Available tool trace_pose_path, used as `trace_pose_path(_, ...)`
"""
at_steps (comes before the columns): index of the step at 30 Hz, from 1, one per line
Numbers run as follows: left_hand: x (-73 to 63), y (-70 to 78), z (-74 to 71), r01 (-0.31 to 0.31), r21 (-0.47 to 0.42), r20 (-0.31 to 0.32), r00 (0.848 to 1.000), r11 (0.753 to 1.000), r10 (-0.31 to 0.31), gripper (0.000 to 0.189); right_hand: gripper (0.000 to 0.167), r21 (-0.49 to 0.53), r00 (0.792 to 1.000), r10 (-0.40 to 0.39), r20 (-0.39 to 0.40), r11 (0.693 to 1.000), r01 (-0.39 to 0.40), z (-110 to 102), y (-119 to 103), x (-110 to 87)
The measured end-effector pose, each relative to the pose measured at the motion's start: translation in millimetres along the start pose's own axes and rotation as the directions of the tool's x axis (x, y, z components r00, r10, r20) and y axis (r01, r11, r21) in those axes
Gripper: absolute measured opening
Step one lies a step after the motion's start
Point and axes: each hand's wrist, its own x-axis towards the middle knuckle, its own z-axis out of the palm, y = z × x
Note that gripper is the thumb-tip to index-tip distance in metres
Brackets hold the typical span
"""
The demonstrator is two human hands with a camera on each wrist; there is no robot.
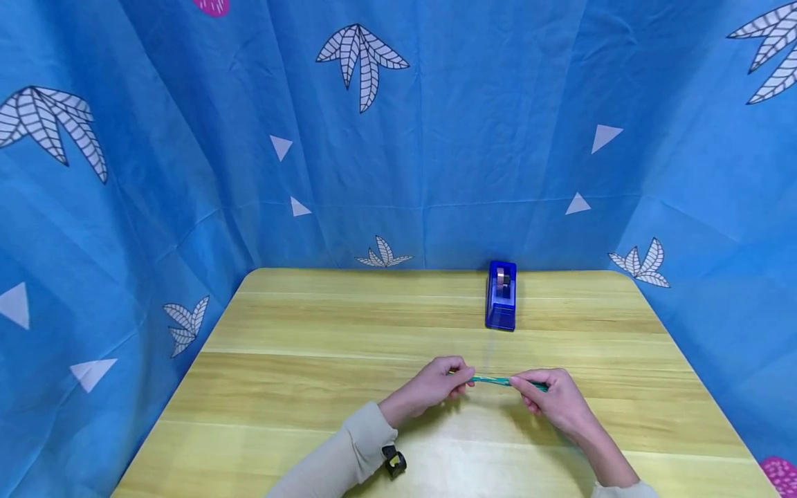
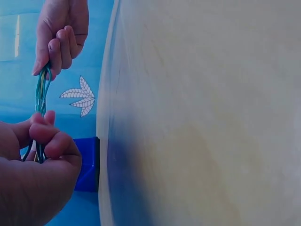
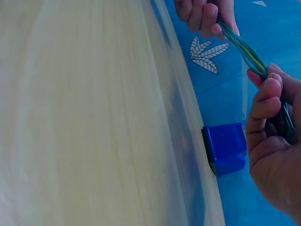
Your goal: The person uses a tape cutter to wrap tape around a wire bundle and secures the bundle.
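Over the worktop, green strand bundle stretches between left hand and right hand; fingers of both pinch it; could splay if either pinch slackens; uneven pull could slide it loose.

Your left hand and right hand hide gripped stretches of the cord bundle | your right sleeve and tabletop: cut off at head view's bottom edge
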Motion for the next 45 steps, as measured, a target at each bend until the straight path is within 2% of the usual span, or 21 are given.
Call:
trace_pose_path(10,-1.0,0.4,-0.9,-0.066,0.091,-0.034,0.997,0.994,0.070,0.023,0.024,0.003,1.000,0.005,0.014,1.000,-0.005,3.9,2.5,2.3)
trace_pose_path(14,-2.1,1.5,0.2,-0.106,0.152,-0.066,0.991,0.983,0.117,0.022,0.034,0.082,0.997,0.070,0.030,0.994,-0.072,3.6,4.2,4.1)
trace_pose_path(19,-2.4,3.2,1.0,-0.143,0.199,-0.088,0.983,0.970,0.163,0.022,0.044,0.211,0.987,0.132,0.096,0.966,-0.149,-1.2,5.6,5.8)
trace_pose_path(26,-1.6,4.1,2.0,-0.184,0.261,-0.084,0.973,0.947,0.213,0.023,0.036,0.312,0.970,0.135,0.204,0.930,-0.195,-8.9,3.2,8.8)
trace_pose_path(32,-0.9,5.3,0.8,-0.216,0.305,-0.071,0.966,0.928,0.248,0.026,0.023,0.304,0.958,0.115,0.264,0.932,-0.196,-9.0,1.3,12.9)
trace_pose_path(40,-0.2,3.4,1.1,-0.247,0.335,-0.061,0.957,0.909,0.283,0.023,0.017,0.270,0.975,0.099,0.197,0.951,-0.151,-7.1,1.9,10.3)
trace_pose_path(45,-2.2,3.3,-0.2,-0.207,0.337,-0.074,0.967,0.919,0.245,0.020,0.024,0.212,0.988,0.076,0.133,0.972,-0.103,-3.6,3.3,9.7)
